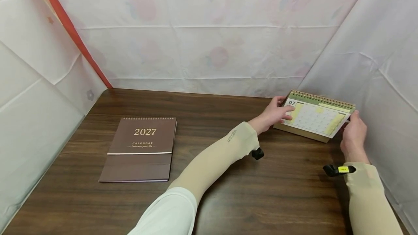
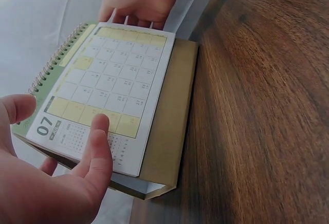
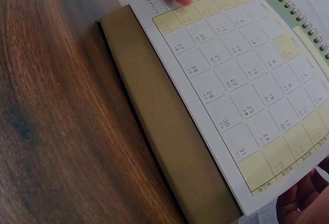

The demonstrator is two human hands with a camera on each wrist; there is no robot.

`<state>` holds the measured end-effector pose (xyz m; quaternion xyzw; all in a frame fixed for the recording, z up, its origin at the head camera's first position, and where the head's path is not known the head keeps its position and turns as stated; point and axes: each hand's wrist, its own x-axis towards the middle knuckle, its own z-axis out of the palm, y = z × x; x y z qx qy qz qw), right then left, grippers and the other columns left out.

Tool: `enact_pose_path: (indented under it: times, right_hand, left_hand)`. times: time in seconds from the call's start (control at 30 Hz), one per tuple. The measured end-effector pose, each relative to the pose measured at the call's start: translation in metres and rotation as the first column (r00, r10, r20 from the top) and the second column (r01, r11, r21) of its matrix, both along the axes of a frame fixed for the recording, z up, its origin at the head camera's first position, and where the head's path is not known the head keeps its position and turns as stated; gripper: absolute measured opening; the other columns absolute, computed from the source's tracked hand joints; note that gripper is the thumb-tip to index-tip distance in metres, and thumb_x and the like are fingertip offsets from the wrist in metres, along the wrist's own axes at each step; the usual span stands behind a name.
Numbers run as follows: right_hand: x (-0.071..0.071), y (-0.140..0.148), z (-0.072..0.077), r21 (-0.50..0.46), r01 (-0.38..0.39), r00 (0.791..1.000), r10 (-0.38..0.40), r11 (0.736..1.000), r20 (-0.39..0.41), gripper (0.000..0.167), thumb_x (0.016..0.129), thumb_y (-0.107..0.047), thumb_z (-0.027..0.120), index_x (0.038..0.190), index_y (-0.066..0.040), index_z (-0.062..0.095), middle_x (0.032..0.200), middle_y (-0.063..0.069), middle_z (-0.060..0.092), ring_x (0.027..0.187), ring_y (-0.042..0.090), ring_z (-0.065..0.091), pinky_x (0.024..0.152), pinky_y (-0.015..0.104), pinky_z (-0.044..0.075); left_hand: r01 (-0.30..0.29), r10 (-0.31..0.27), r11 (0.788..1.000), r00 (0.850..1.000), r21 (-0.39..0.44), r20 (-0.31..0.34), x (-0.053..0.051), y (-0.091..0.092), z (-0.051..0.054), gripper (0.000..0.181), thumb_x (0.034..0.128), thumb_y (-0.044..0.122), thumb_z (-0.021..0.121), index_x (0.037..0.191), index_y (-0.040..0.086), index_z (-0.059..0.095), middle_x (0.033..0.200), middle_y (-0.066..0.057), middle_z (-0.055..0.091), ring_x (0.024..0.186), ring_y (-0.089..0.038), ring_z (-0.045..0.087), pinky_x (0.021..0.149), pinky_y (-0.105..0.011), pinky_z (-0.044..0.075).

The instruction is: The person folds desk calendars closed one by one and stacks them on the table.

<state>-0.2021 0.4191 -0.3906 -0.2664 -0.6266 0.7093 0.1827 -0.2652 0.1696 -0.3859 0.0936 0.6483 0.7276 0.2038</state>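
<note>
A spiral-bound desk calendar (image 1: 315,117) with a green and yellow page marked 07 stands tilted on its tan base (image 3: 154,106) at the right rear of the table. My left hand (image 1: 274,113) grips its left edge, with fingertips (image 2: 100,124) lying on the page's front and another finger behind. At the opposite edge my right hand (image 1: 354,133) holds the calendar, its fingers (image 3: 303,193) curled behind the page and partly hidden. On the left part of the table lies a brown calendar (image 1: 142,137) printed 2027, with no hand touching it.
The dark wood table (image 1: 228,195) meets a white printed cloth (image 1: 196,46) at the back. Similar cloth walls rise on both sides, the right wall (image 1: 385,82) close beside my right hand. A red strip (image 1: 75,32) runs down the rear left corner.
</note>
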Motion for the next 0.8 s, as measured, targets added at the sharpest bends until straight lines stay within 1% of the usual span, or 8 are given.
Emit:
enact_pose_path:
  times: [0.1, 0.2, 0.33, 0.47, 0.53, 0.63, 0.7, 0.8]
  right_hand:
    - [0.0001, -0.0006, -0.0005, 0.005, 0.003, 1.000, -0.003, 1.000, 0.005, 0.055, 0.104, -0.052, 0.039, 0.146, -0.018, 0.051, 0.103, -0.009, 0.059, 0.086, 0.007, 0.054, 0.061, 0.017, 0.043]
    - [0.0001, -0.0023, -0.0003, 0.022, 0.021, 0.999, -0.022, 1.000, 0.033, 0.055, 0.105, -0.052, 0.037, 0.147, -0.020, 0.050, 0.115, -0.007, 0.060, 0.100, 0.005, 0.053, 0.072, 0.014, 0.042]
    - [-0.0003, -0.0070, 0.0003, 0.110, 0.022, 0.995, -0.033, 0.994, 0.097, 0.055, 0.107, -0.051, 0.027, 0.151, -0.022, 0.044, 0.142, -0.004, 0.049, 0.124, 0.004, 0.043, 0.096, 0.009, 0.030]
    - [-0.0003, -0.0101, 0.0001, 0.111, -0.014, 0.997, 0.005, 0.994, 0.079, 0.056, 0.108, -0.049, 0.022, 0.155, -0.022, 0.037, 0.153, -0.007, 0.038, 0.134, 0.001, 0.032, 0.106, 0.009, 0.020]
    - [0.0005, -0.0097, 0.0007, 0.093, -0.020, 0.998, 0.014, 0.995, 0.065, 0.057, 0.107, -0.050, 0.024, 0.154, -0.020, 0.039, 0.147, -0.005, 0.045, 0.130, 0.003, 0.037, 0.103, 0.009, 0.024]
    - [0.0027, -0.0076, 0.0019, 0.072, -0.037, 0.999, 0.035, 0.997, 0.031, 0.058, 0.107, -0.050, 0.027, 0.152, -0.018, 0.043, 0.130, -0.006, 0.054, 0.118, 0.003, 0.045, 0.095, 0.010, 0.030]
    - [0.0040, -0.0066, 0.0032, 0.054, -0.045, 0.999, 0.046, 0.998, -0.002, 0.055, 0.107, -0.050, 0.028, 0.146, -0.017, 0.049, 0.116, -0.010, 0.055, 0.107, 0.002, 0.047, 0.090, 0.012, 0.030]
    - [0.0058, -0.0061, 0.0051, 0.006, -0.052, 0.996, 0.052, 0.999, -0.068, 0.048, 0.107, -0.048, 0.030, 0.133, -0.018, 0.057, 0.110, -0.009, 0.055, 0.102, 0.003, 0.048, 0.090, 0.015, 0.030]
  left_hand:
    - [-0.004, 0.004, 1.000, 1.000, 0.004, 0.018, -0.0004, 0.0002, 0.0007, 0.056, 0.0947, 0.028, 0.069, 0.142, 0.017, 0.041, 0.133, 0.001, 0.046, 0.085, -0.025, 0.073, 0.075, -0.037, 0.056]
    - [0.001, -0.001, 1.000, 1.000, 0.002, 0.022, 0.0002, -0.0009, 0.0013, 0.054, 0.0952, 0.029, 0.069, 0.141, 0.019, 0.042, 0.132, 0.003, 0.046, 0.083, -0.025, 0.073, 0.070, -0.033, 0.056]
    - [0.026, -0.026, 1.000, 1.000, -0.015, -0.012, 0.0019, -0.0018, -0.0001, 0.053, 0.0957, 0.031, 0.068, 0.140, 0.023, 0.040, 0.126, 0.007, 0.047, 0.077, -0.022, 0.073, 0.060, -0.028, 0.050]
    - [0.027, -0.030, 0.999, 0.998, -0.042, -0.052, 0.0030, -0.0028, -0.0005, 0.055, 0.0958, 0.032, 0.067, 0.142, 0.024, 0.038, 0.118, 0.009, 0.051, 0.071, -0.019, 0.072, 0.056, -0.027, 0.045]
    - [0.018, -0.021, 0.999, 0.998, -0.047, -0.063, 0.0029, -0.0025, -0.0001, 0.057, 0.0956, 0.032, 0.067, 0.144, 0.024, 0.039, 0.115, 0.009, 0.054, 0.071, -0.019, 0.072, 0.057, -0.029, 0.047]
    - [0.004, -0.010, 0.998, 0.994, -0.060, -0.105, 0.0020, -0.0021, 0.0002, 0.058, 0.0963, 0.029, 0.067, 0.147, 0.021, 0.042, 0.114, 0.009, 0.058, 0.076, -0.018, 0.072, 0.064, -0.037, 0.053]
    - [-0.012, 0.002, 0.997, 0.991, -0.074, -0.136, 0.0015, -0.0020, 0.0008, 0.057, 0.0966, 0.028, 0.067, 0.148, 0.020, 0.044, 0.115, 0.009, 0.061, 0.078, -0.017, 0.071, 0.072, -0.043, 0.055]
    - [-0.026, 0.013, 0.996, 0.987, -0.083, -0.158, 0.0013, -0.0034, 0.0023, 0.054, 0.0975, 0.028, 0.065, 0.147, 0.020, 0.047, 0.121, 0.010, 0.061, 0.079, -0.015, 0.070, 0.081, -0.047, 0.054]
